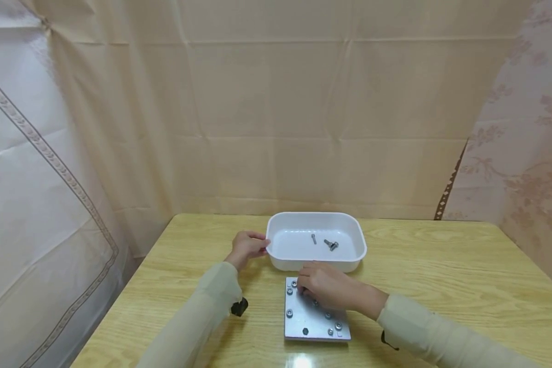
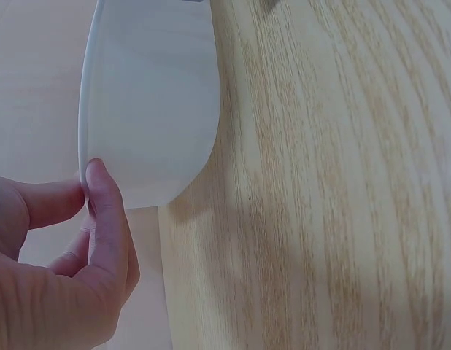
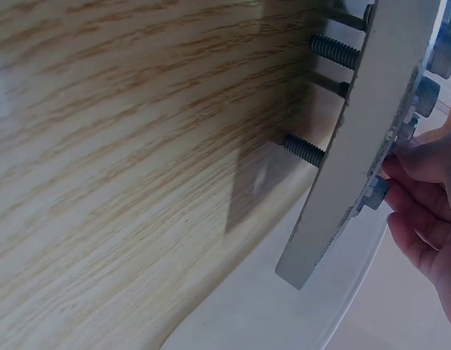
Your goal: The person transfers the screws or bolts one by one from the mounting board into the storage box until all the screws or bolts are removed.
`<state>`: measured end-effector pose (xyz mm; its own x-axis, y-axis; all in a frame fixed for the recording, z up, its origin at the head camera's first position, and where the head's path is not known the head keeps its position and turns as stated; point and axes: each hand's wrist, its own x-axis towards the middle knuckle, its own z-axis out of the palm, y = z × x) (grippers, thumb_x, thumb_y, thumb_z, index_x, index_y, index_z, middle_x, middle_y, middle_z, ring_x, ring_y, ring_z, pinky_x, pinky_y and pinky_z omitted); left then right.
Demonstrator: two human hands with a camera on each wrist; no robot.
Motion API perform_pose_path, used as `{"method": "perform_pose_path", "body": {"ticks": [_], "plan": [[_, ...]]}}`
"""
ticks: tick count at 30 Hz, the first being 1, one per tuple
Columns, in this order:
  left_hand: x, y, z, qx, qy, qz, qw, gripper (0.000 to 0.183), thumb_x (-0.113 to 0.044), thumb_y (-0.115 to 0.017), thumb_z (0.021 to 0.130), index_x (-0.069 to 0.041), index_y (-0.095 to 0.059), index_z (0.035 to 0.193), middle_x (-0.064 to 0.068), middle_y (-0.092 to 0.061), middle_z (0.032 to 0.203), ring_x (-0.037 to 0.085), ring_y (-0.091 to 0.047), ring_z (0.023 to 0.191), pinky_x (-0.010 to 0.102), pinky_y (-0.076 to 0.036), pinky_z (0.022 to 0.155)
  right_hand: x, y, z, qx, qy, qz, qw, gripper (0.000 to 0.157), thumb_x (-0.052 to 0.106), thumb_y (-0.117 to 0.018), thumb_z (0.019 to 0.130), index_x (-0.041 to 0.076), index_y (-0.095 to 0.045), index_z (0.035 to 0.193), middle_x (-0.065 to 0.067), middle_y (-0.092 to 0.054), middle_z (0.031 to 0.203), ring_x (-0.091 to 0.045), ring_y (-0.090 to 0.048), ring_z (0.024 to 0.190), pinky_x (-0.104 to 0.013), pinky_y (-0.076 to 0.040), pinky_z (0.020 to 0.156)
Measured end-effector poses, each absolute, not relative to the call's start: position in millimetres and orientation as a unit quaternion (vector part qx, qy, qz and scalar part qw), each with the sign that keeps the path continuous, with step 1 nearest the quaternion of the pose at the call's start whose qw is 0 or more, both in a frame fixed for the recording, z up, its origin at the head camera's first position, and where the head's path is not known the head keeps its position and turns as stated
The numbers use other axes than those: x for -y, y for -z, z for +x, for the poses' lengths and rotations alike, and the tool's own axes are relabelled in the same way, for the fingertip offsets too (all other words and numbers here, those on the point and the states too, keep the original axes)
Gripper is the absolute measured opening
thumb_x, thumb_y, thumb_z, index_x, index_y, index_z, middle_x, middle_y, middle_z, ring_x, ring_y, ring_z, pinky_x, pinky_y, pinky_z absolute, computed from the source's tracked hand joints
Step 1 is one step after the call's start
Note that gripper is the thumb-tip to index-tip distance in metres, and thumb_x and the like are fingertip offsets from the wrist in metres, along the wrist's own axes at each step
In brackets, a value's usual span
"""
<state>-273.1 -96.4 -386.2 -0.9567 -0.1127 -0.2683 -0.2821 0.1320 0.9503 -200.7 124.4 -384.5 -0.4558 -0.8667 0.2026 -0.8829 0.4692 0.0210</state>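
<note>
My left hand [image 1: 248, 246] pinches the left rim of a white plastic tray [image 1: 287, 265] between thumb and fingers. In the left wrist view the thumb and fingertips [image 2: 98, 175] meet at that rim. My right hand [image 1: 328, 286] is over the far part of a metal plate [image 1: 296, 327], fingers curled down at a bolt that they mostly hide. Several hex and socket-head bolts stand in the plate, among them one bolt [image 1: 290, 313] near its left edge. From the right wrist, threaded shanks [image 3: 335, 51] stick out below the plate, and a bolt head [image 3: 375, 193] sits beside the fingers.
Inside the tray lie a single bolt [image 1: 314, 238] and a small cluster of bolts [image 1: 332, 245]. The tray stands just beyond the plate on a wood-grain table [image 1: 423, 266]. A beige cloth [image 1: 276, 128] hangs behind the table's back edge.
</note>
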Motion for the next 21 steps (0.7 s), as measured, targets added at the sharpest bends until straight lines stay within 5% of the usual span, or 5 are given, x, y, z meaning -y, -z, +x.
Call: {"method": "perform_pose_path", "body": {"ticks": [21], "plan": [[96.0,388.5,-273.9,-0.750,-0.643,-0.138,0.068,0.025,0.002,-0.069,0.084,0.012,-0.063,0.106,0.013,-0.064,0.083,0.012,-0.061,0.058,0.032,-0.063,0.072,-129.4,372.8,-203.8,0.850,-0.055,0.511,0.118,0.009,0.013,-0.071,0.084,0.016,-0.069,0.092,0.007,-0.067,0.088,-0.007,-0.059,0.086,-0.022,-0.054,0.082]]}}
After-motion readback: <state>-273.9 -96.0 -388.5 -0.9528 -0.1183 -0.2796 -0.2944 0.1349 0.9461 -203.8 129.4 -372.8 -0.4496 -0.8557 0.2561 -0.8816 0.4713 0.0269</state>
